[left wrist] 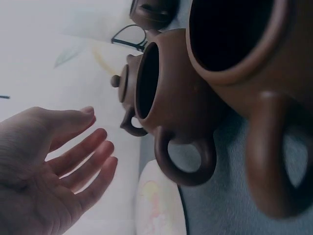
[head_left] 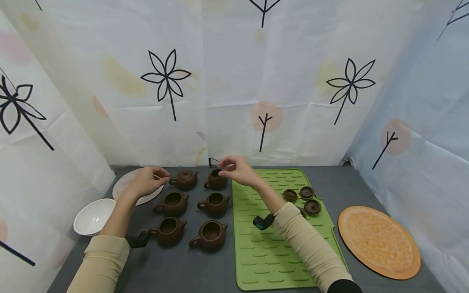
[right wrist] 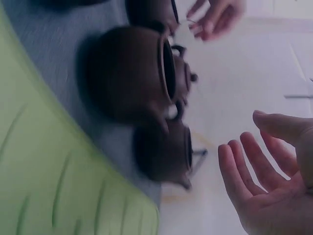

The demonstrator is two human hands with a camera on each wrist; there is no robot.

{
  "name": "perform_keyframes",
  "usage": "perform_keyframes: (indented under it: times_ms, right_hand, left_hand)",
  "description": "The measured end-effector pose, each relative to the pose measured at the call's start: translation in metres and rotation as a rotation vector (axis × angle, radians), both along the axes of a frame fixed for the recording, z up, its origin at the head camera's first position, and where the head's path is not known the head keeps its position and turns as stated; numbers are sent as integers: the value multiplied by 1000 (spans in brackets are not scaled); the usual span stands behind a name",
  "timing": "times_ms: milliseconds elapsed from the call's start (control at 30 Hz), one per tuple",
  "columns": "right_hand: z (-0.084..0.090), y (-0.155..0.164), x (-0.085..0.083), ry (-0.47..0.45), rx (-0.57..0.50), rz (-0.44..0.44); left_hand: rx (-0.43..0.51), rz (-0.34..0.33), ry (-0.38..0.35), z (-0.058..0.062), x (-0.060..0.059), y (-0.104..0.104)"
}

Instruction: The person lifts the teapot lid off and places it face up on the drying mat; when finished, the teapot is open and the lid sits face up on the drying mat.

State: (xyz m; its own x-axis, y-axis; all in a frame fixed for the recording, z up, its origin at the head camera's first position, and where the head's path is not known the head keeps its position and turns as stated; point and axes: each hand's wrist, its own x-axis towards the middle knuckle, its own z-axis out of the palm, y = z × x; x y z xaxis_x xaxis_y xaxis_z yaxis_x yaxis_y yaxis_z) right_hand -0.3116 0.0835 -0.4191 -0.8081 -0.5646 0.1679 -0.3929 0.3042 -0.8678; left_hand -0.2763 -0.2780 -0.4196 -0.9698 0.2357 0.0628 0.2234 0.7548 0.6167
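Observation:
My left hand (head_left: 147, 182) hovers beside the lidded brown teapot (head_left: 186, 179) in the back row, its fingers loosely bent. The left wrist view shows nothing between that hand's thumb and fingers. Over the back right teapot (head_left: 216, 180), which has no lid on it, is my right hand (head_left: 238, 169). Its fingers are relaxed and empty in the right wrist view. Several more lidless teapots stand in two columns, among them a middle left teapot (head_left: 173, 204) and a front right teapot (head_left: 210, 236). Small brown lids, one a round lid (head_left: 312, 207), lie on the green mat (head_left: 277, 257).
Behind the left arm are a pale patterned plate (head_left: 121, 187) and a white bowl (head_left: 93, 217). At the right lies an orange round mat (head_left: 379, 242). A printed cloth (head_left: 224, 78) closes off the back and sides of the grey table (head_left: 181, 277).

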Motion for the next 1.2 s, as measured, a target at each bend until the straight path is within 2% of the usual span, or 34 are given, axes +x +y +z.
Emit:
perform_keyframes:
  times_ms: [200,433,600,767,967,1200]
  right_hand:
    - [-5,-46,-6,-168,-79,7]
    - [-10,-87,-8,-337,-148,-23]
    - [-19,-104,-13,-420,-192,-80]
    - [-25,-114,-13,-481,-216,-140]
    - [-28,-126,-11,-505,-220,-162]
    - [-29,-136,-7,-522,-222,-179]
  left_hand:
    - [14,8,3,-4,-20,6]
    - [58,18,-14,-13,-34,6]
    - [70,10,-44,-20,-34,8]
    - [68,29,-35,-24,-34,10]
    - [96,78,-28,-26,-32,13]
    - [82,76,-40,-27,-31,14]
